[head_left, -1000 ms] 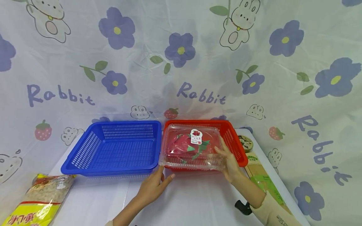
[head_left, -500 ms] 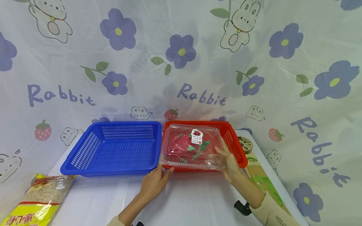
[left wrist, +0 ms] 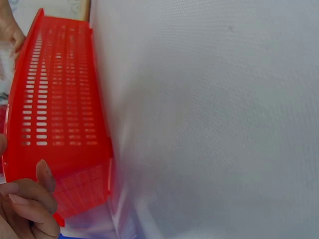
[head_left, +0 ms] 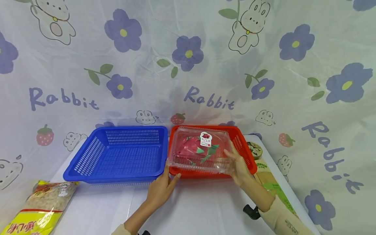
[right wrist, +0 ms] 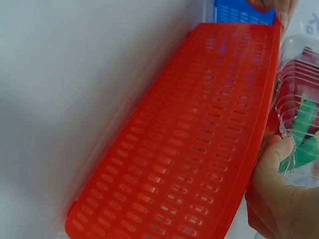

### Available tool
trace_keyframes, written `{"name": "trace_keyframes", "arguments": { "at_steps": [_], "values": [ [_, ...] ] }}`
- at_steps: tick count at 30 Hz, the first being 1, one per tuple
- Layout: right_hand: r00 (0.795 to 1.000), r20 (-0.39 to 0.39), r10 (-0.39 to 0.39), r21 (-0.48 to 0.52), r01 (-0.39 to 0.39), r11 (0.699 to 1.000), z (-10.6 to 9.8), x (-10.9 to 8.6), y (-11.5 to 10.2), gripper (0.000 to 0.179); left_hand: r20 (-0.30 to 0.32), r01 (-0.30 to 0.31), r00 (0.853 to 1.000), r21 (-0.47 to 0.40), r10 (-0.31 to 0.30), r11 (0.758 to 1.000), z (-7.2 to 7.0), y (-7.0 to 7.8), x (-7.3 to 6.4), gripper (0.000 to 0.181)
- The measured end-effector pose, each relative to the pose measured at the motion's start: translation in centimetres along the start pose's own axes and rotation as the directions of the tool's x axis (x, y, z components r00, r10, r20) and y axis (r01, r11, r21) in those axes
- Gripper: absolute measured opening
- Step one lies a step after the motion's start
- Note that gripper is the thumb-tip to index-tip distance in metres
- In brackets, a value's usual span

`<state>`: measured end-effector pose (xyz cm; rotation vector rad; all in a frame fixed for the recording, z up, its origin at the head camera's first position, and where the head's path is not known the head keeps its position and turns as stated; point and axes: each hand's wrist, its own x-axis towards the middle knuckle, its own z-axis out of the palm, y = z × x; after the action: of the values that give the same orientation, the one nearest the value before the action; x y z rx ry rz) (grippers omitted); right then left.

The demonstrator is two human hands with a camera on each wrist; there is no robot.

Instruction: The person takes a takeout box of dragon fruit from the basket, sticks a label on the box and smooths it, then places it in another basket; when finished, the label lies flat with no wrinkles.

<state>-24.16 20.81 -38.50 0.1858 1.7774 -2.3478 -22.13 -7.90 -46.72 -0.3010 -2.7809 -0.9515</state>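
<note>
A clear plastic box (head_left: 188,166) with red dragon fruit (head_left: 191,147) inside and a white label (head_left: 206,139) overlaps the front of the red basket (head_left: 246,153). My right hand (head_left: 241,168) grips the box's right side, its thumb (right wrist: 279,147) against the clear wall in the right wrist view. At the front left corner is my left hand (head_left: 158,189), index finger straight up at the box's edge, thumb held apart. In the left wrist view its other fingers (left wrist: 32,206) bend beside the basket wall with nothing between them.
A blue basket (head_left: 129,178) stands directly left of the red one. A yellow bag (head_left: 44,209) lies at the table's front left. To the right are a round tin (head_left: 255,149) and a green-and-tan package (head_left: 273,182). A patterned curtain (head_left: 147,81) hangs behind.
The plastic box has shifted slightly right and away from me, its front edge standing farther back over the red basket. The right hand moved with it; the left index finger stays at its corner.
</note>
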Motion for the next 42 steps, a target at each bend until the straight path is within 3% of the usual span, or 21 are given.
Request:
{"name": "trace_keyframes", "arguments": {
  "at_steps": [18,42],
  "values": [
    [0.999,0.040,0.005,-0.004,-0.004,1.000,-1.1,2.1,-0.1,0.067,0.061,0.043,0.997,-0.047,-0.041,0.998,0.0,0.1,-0.1,0.083],
    [0.999,0.018,0.045,-0.044,-0.045,0.998,-1.6,4.4,0.0,0.067,0.061,0.058,0.997,-0.048,-0.055,0.997,-0.1,0.2,-0.1,0.083]
  ]
}}
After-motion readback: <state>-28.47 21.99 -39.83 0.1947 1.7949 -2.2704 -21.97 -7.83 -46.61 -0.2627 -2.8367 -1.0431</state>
